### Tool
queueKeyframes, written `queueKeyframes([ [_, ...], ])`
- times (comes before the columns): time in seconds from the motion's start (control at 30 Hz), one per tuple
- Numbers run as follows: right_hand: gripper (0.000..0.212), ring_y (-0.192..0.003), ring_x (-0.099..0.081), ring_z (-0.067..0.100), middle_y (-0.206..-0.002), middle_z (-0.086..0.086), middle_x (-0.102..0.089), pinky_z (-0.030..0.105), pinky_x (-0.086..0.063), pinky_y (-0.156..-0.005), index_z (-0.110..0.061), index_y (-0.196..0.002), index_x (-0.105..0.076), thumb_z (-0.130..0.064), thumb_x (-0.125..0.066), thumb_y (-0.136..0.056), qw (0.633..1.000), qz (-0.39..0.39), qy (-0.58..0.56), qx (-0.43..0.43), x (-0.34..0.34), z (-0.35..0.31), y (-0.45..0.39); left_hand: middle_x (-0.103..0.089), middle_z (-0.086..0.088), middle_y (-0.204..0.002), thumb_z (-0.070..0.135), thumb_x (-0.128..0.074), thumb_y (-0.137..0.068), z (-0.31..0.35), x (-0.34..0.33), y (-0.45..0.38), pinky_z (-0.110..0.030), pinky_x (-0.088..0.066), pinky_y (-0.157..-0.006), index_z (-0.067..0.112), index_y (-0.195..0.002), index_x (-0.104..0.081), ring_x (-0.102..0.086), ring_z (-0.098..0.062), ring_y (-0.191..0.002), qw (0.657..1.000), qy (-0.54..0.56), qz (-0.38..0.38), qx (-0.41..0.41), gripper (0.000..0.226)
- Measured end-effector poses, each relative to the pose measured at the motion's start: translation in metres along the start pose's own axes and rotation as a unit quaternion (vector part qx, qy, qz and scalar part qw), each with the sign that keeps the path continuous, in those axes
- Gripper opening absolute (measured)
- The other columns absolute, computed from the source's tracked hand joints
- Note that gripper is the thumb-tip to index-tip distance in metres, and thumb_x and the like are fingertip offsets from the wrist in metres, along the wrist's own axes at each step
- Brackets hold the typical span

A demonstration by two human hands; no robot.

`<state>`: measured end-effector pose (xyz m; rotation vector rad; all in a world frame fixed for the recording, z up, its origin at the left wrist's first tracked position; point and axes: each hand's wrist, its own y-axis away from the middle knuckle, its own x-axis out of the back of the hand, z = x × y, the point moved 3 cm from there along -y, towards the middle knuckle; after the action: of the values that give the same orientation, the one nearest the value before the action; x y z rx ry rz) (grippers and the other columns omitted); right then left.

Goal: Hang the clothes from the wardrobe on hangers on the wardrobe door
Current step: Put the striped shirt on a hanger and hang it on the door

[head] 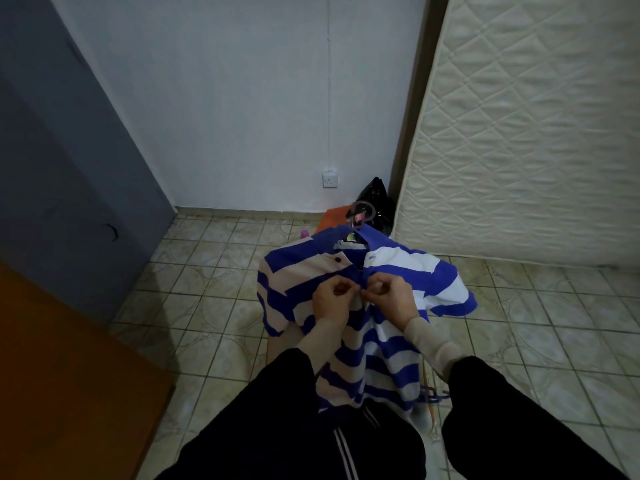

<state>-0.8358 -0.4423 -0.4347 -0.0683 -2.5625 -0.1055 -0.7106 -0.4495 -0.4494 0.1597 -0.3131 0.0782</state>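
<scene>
I see the blue-and-white striped polo shirt (377, 327) on its pink plastic hanger (363, 211), long axis running away from me, both hands (363, 296) level, each pinching its placket.

— What is the striped polo shirt (367, 327) made of?
— Soft matt knitted cloth, blue and white, with a small dark glossy button near the collar; its hanger (363, 211) looks like smooth pink plastic.
— And beyond the hands?
— A glossy black plastic bag (375, 199), and a mattress (519, 133) in quilted cream cloth with a slight sheen.
— Underneath?
— The floor (214, 278) is glazed ceramic tile, faintly shiny. Left of the hands, an orange-brown wood panel (69, 375), smooth.
</scene>
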Motion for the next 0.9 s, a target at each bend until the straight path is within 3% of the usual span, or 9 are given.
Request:
queueKeyframes([
  [0.2, 0.013, -0.065, -0.056, 0.008, -0.066, -0.001, -0.061, 0.016, -0.044, -0.065, -0.016, -0.076, -0.059, -0.012, -0.071, -0.079, 1.000, -0.008, 0.004, 0.014, 0.000, 0.006, -0.001, -0.064, -0.001, -0.082, 0.011, -0.064, -0.085, -0.002, -0.001, -0.001, -0.011, -0.042, -0.063, 0.013, -0.080, -0.063, -0.057, -0.009, -0.075, 0.999, 0.030, 0.010, 0.020, 0.005],
  [0.4, 0.012, -0.073, -0.062, 0.018, -0.071, 0.007, -0.066, 0.028, -0.049, -0.076, -0.017, -0.075, -0.060, -0.008, -0.066, -0.080, 1.000, -0.025, -0.010, 0.013, 0.001, 0.007, -0.002, -0.067, -0.003, -0.084, 0.011, -0.065, -0.084, -0.006, -0.001, -0.003, -0.015, -0.045, -0.067, 0.011, -0.086, -0.067, -0.060, -0.011, -0.076, 0.999, 0.033, 0.014, 0.014, 0.002],
  [0.6, 0.004, -0.069, -0.056, 0.007, -0.076, 0.004, -0.063, 0.001, -0.041, -0.063, -0.006, -0.088, -0.064, -0.006, -0.062, -0.085, 0.999, -0.007, 0.005, 0.043, 0.000, 0.007, -0.007, -0.068, -0.004, -0.085, 0.008, -0.070, -0.080, -0.011, 0.003, -0.005, -0.031, -0.054, -0.084, 0.013, -0.090, -0.065, -0.065, -0.019, -0.087, 0.995, 0.085, -0.047, 0.022, 0.012],
  [0.77, 0.003, -0.070, -0.054, 0.008, -0.076, 0.001, -0.061, -0.001, -0.038, -0.061, -0.004, -0.085, -0.065, -0.006, -0.064, -0.083, 0.999, 0.011, 0.003, 0.033, -0.004, 0.010, -0.010, -0.066, 0.003, -0.081, 0.004, -0.074, -0.074, -0.011, 0.004, -0.003, -0.013, -0.051, -0.070, 0.010, -0.094, -0.064, -0.063, -0.005, -0.078, 0.994, 0.079, -0.065, 0.024, 0.023],
  [0.9, 0.005, -0.070, -0.055, 0.003, -0.074, 0.001, -0.062, 0.000, -0.039, -0.064, -0.003, -0.083, -0.067, -0.007, -0.067, -0.080, 1.000, 0.010, -0.011, 0.026, -0.004, 0.010, -0.011, -0.065, 0.003, -0.079, 0.002, -0.072, -0.075, -0.011, 0.003, -0.003, -0.014, -0.050, -0.071, 0.011, -0.091, -0.063, -0.062, -0.005, -0.075, 0.997, 0.062, -0.047, 0.017, 0.020],
])
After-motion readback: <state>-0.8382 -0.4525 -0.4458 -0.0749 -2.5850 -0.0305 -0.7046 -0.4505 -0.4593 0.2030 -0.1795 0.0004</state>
